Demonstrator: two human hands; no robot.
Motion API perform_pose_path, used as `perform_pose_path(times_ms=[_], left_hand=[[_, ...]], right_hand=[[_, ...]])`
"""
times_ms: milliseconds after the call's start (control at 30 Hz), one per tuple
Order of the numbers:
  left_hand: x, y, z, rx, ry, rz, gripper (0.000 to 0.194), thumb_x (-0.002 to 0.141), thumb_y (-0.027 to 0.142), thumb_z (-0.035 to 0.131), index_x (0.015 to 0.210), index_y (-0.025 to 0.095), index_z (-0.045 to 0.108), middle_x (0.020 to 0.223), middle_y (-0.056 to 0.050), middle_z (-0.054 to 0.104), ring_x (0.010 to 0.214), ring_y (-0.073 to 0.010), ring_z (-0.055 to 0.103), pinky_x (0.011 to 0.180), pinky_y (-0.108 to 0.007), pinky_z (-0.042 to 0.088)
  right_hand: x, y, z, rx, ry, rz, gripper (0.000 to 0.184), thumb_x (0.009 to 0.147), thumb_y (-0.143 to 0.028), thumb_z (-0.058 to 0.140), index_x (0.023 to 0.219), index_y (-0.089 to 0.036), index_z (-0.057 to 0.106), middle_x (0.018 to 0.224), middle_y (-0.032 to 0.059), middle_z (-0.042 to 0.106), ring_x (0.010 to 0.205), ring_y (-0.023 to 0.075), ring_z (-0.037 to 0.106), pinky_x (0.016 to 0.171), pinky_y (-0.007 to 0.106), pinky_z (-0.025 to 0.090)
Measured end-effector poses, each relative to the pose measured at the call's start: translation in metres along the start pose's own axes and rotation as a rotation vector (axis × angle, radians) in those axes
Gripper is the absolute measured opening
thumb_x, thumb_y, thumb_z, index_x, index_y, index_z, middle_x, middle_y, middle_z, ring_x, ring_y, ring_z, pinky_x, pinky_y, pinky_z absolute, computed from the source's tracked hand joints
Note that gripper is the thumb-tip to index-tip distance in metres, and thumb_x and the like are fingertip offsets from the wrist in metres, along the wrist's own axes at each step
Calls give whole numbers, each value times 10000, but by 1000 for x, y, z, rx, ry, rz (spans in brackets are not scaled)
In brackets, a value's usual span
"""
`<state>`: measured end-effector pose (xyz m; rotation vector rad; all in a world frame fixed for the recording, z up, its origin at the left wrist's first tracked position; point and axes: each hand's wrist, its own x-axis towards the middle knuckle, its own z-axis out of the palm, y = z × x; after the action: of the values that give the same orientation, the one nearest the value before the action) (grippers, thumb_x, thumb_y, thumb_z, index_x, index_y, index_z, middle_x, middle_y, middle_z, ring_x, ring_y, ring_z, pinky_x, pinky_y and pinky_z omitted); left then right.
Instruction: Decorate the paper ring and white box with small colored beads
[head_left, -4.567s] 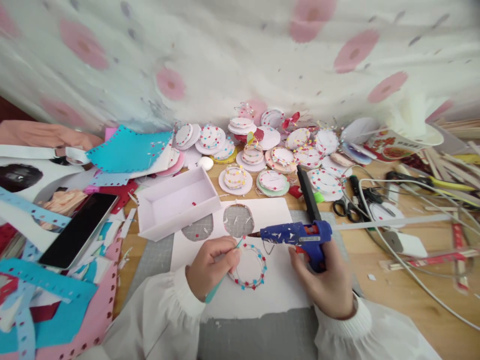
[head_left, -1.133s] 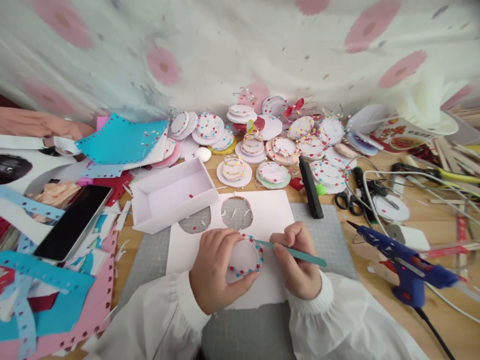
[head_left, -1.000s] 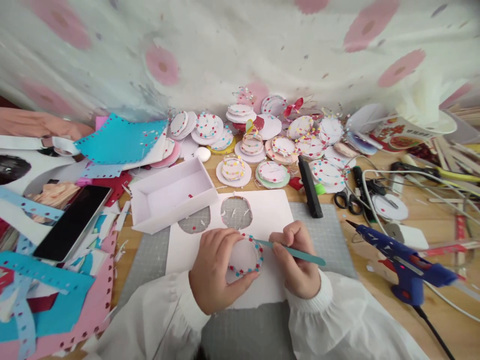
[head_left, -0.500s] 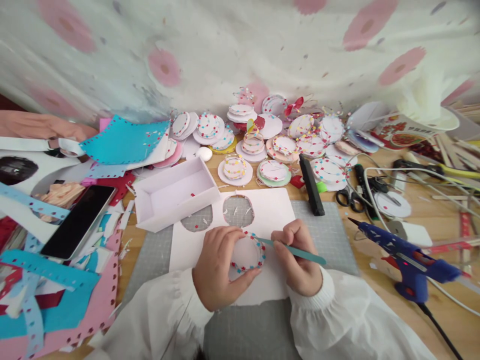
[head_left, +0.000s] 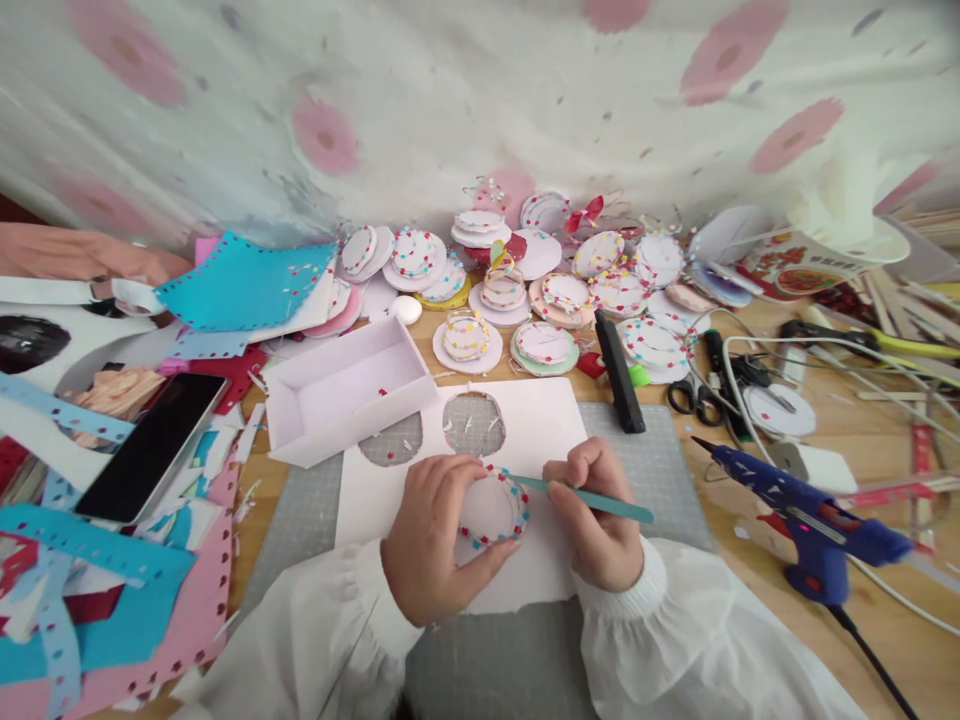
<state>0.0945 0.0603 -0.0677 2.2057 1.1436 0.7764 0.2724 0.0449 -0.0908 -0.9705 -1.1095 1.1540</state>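
Note:
Between the thumb and fingers of my left hand [head_left: 442, 540] is a white paper disc [head_left: 495, 508], its rim ringed with small red and blue pieces. My right hand [head_left: 596, 515] pinches teal tweezers [head_left: 607, 503], whose tip reaches the disc's upper right edge. Whether the tip holds a piece is too small to tell. Both hands rest over a white paper sheet [head_left: 551, 430] with two round holes cut in it, lying on a grey cutting mat [head_left: 664, 460].
A white open box [head_left: 352, 400] stands behind my left hand. Several decorated discs [head_left: 469, 340] crowd the back. A blue glue gun [head_left: 814, 520] and scissors [head_left: 696, 400] lie right. Left are a phone [head_left: 154, 445] and coloured paper scraps [head_left: 97, 545].
The whole view has shifted very slightly. Both hands keep their hold on the disc and the tweezers, with almost no movement.

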Motion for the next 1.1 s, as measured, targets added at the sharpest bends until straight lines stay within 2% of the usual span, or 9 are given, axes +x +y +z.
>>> perform_pose_path(times_ms=[400,700,933,1100], left_hand=[[-1,-1,1,-6,19,28,459,764,334,654,1139,174,441,1117,-134,548,1054,-288,513,904,-475,426],[0,-2,2,-23,28,39,475,757,317,664,1145,159,441,1125,-139,541,1057,-285,504,909,-471,419],[-1,0,1,-26,35,32,458,747,300,679,1122,161,455,1106,-134,551,1042,-285,513,898,-470,428],[-2,-1,2,-30,46,23,460,732,283,689,1111,163,459,1098,-136,556,1036,-291,519,894,-480,432]], right_hand=[[1,0,0,88,-66,23,157,923,-234,445,818,-243,330,612,-69,246,517,101,225,477,235,173],[1,1,0,147,-42,33,163,917,-214,468,819,-239,340,619,-65,243,541,100,229,495,243,173],[1,-2,-1,128,-98,18,156,927,-204,442,819,-237,334,626,-64,251,536,93,236,485,228,183],[2,-6,1,31,-122,-39,152,930,-195,422,815,-233,330,632,-66,263,519,83,234,470,216,183]])
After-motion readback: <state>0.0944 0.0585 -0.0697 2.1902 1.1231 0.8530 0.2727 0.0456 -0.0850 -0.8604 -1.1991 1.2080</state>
